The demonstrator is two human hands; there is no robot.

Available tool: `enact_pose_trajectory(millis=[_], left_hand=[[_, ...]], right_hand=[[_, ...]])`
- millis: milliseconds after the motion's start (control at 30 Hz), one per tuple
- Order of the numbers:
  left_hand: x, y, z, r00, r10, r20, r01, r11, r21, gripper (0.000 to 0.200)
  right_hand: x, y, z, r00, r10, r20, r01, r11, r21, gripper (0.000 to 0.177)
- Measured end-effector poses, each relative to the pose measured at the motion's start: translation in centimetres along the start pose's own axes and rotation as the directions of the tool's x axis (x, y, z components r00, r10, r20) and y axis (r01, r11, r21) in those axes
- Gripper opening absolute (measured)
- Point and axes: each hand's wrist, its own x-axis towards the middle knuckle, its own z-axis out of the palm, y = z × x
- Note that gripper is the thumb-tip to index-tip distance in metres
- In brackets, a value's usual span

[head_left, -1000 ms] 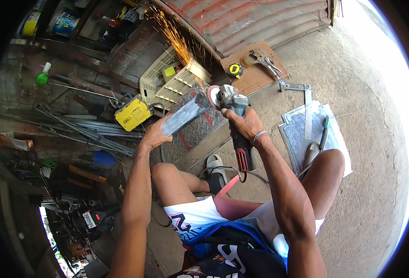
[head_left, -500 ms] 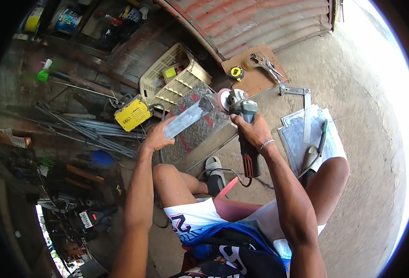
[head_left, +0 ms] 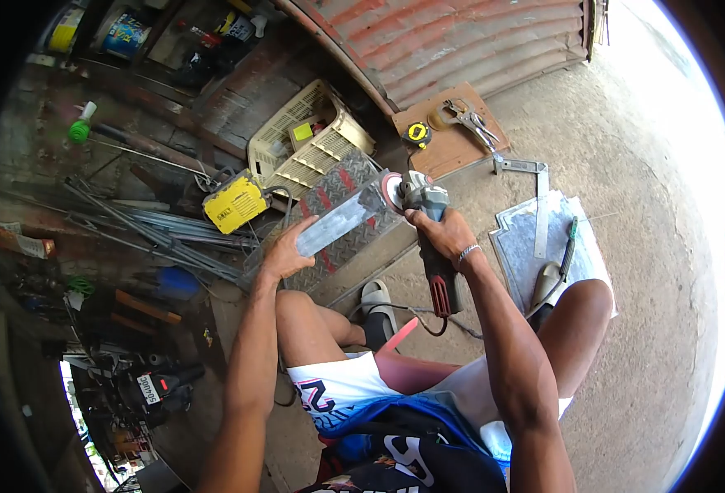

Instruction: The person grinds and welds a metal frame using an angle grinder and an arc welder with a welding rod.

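metal piece is lying on the bumpy plate, with the left hand gripping its near end. right hand is wrapping its fingers around the grinder, just right of it.

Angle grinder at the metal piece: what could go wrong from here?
1. Only the left hand holds the metal piece, unclamped; if the disc grabs, the piece could kick toward that hand.
2. The right hand runs the angle grinder one-handed, so kickback may be hard to check.
3. A sandalled foot and bare legs sit close, exposed to sparks; the cable lies near them.
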Motion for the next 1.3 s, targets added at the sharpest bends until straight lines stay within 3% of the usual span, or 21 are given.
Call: enact_pose_trajectory(millis=[533, 600, 700, 833, 967, 1133, 1300], left_hand=[[-0.1, 0.4, 0.3, 1.0, 0.011, -0.016, -0.011, 1.0, 0.011, 0.087], [-0.1, 0.4, 0.2, 1.0, -0.02, -0.01, 0.02, 1.0, 0.017, 0.087], [0.1, 0.2, 0.0, 1.0, 0.003, -0.004, -0.003, 1.0, 0.006, 0.086], [0.3, 0.0, -0.4, 1.0, -0.006, 0.007, 0.006, 0.999, -0.039, 0.085], [0.2, -0.4, -0.4, 1.0, 0.025, -0.019, -0.026, 0.997, -0.072, 0.085], [-0.1, -1.0, 0.2, 0.997, 0.06, -0.043, -0.061, 0.998, -0.018, 0.084], [-0.6, -0.7, 1.0, 0.998, -0.022, -0.06, 0.02, 0.999, -0.04, 0.086]], right_hand=[[2.1, -0.6, 0.6, 0.996, -0.084, -0.035, 0.08, 0.991, -0.11, 0.065], [1.7, -1.4, 0.4, 0.999, -0.044, 0.007, 0.044, 0.987, -0.155, 0.088], [-0.3, -2.1, 0.4, 0.982, -0.174, -0.068, 0.16, 0.971, -0.18, 0.088], [-3.0, -1.6, 1.1, 0.973, -0.175, -0.15, 0.129, 0.953, -0.275, 0.087], [-6.5, -0.8, 2.0, 0.947, -0.315, -0.068, 0.262, 0.877, -0.404, 0.076], [-8.7, 0.1, 3.5, 0.964, -0.266, 0.024, 0.234, 0.797, -0.556, 0.074], [-8.3, 1.6, 4.3, 0.943, -0.322, 0.086, 0.302, 0.716, -0.629, 0.071]])
